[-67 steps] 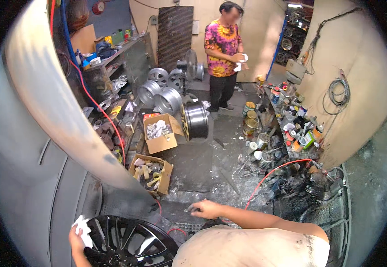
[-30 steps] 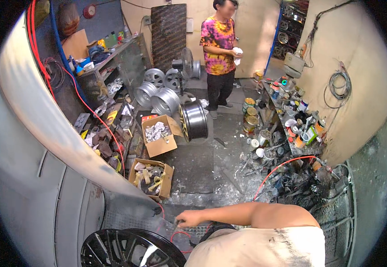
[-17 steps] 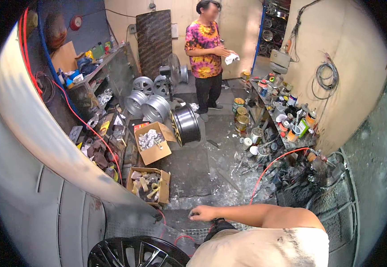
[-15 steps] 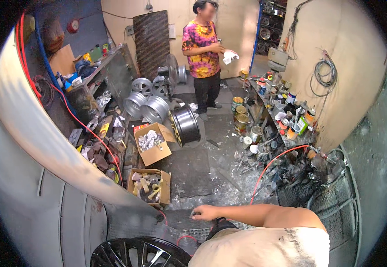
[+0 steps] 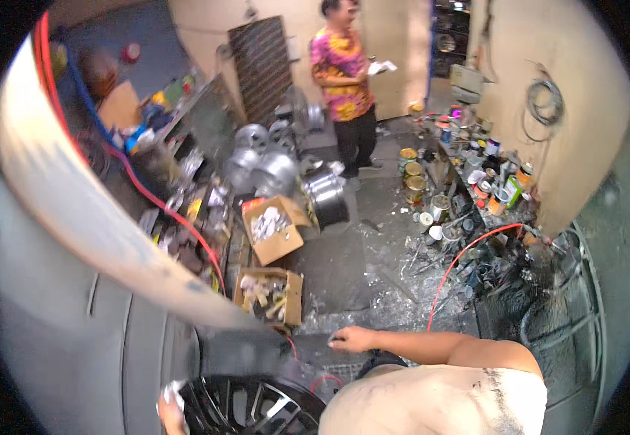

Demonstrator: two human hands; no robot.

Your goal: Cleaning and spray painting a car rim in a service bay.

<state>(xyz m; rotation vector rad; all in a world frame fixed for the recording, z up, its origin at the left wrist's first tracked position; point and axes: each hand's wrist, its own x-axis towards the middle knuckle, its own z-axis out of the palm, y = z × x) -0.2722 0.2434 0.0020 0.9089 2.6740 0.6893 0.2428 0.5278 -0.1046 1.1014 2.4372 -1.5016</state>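
In the lower left, my left hand [image 5: 171, 417] grips a crumpled white cloth [image 5: 174, 391] at the outer edge of a black wheel rim [image 5: 192, 400] with bright spokes. Only part of that rim shows above the lower border. My bare right arm reaches across to the left from my pale, dark-stained shirt [image 5: 416, 399]. At its end, my right hand [image 5: 353, 338] is closed, with curled fingers around a small greyish thing too unclear to name. That hand hovers or rests near my dark-trousered leg; contact cannot be made out.
Two cardboard boxes [image 5: 297, 297] stand ahead, near several silver wheel rims [image 5: 275, 172]. A person [image 5: 344, 80] in a colourful shirt holds something white at the back. Paint cans [image 5: 415, 190] and a cluttered bench line the right. Red hoses [image 5: 442, 272] cross the floor.
My left hand has come into view with the white cloth at the rim. The whole scene has shifted rightward. The other person's white cloth is now higher.
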